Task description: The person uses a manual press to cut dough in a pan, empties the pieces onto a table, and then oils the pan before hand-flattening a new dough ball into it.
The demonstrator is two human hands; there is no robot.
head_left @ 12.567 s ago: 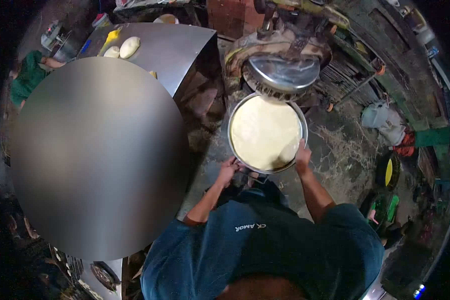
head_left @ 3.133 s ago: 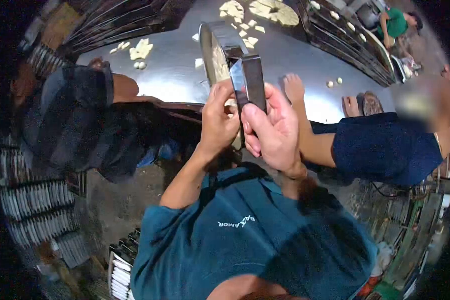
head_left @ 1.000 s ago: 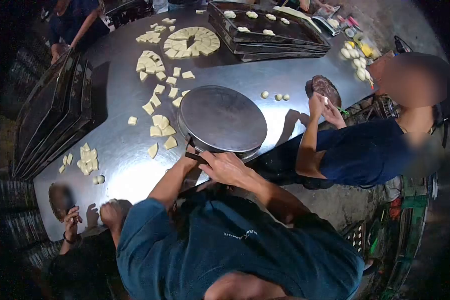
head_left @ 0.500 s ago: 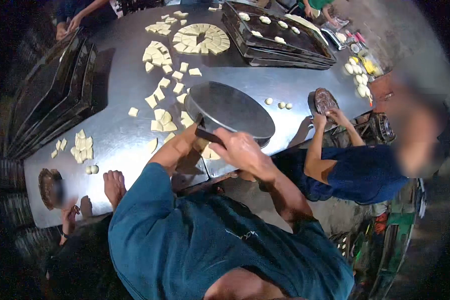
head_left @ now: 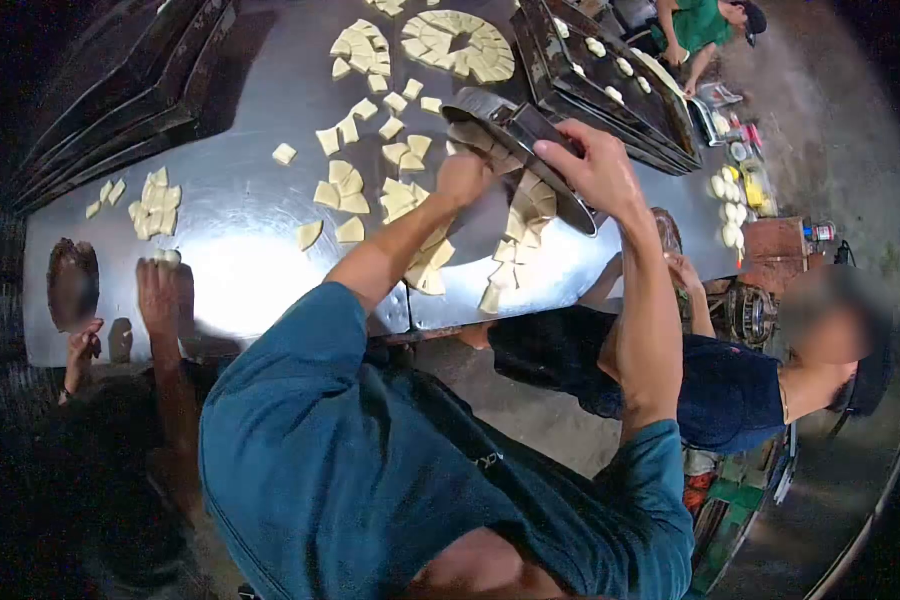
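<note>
head view: the right hand point(head_left: 595, 165) has its fingers curled around the handle and rim of a round metal pan point(head_left: 515, 140), which is tipped up on edge above the steel table point(head_left: 240, 260). the left hand point(head_left: 463, 178) is pressed against the underside of the pan with fingers bent; i cannot tell whether it grips anything. cut dough pieces point(head_left: 515, 225) lie under and beside the pan, with more loose wedges point(head_left: 370, 170) to the left. a ring of cut dough point(head_left: 460, 45) sits farther back, next to stacked dark trays point(head_left: 610, 80). a co-worker's hand point(head_left: 160, 285) rests on the table's near left edge, touching a small dough ball.
</note>
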